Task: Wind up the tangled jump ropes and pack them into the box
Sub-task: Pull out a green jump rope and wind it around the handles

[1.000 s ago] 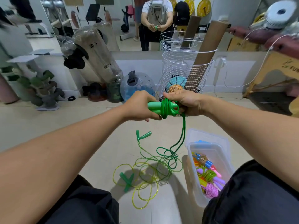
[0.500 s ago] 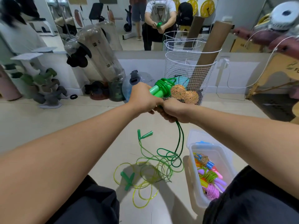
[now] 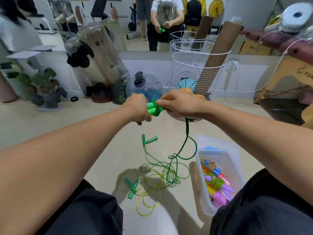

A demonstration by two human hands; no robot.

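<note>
My left hand (image 3: 138, 108) grips the two bright green handles (image 3: 152, 109) of a jump rope held out in front of me. My right hand (image 3: 179, 104) pinches the dark green cord (image 3: 187, 133) wound round those handles; the rest of the cord hangs down to the floor. On the tiles below lies a tangle of green and yellow-green ropes (image 3: 157, 178) with two more pairs of green handles (image 3: 149, 139) (image 3: 132, 187). A clear plastic box (image 3: 199, 184) at my right knee holds several wound coloured ropes (image 3: 216, 184).
A white wire basket (image 3: 189, 70) with cardboard tubes and balls stands just behind my hands. Large water bottles (image 3: 144, 87) and a dumbbell rack (image 3: 45, 89) line the mirrored wall. A wooden stand (image 3: 288, 77) sits at the right. My knees frame the floor space.
The handles have tipped from pointing up back to lying level. My right hand has come up from under them to their right end, and the cord's slack has lifted off the pile.
</note>
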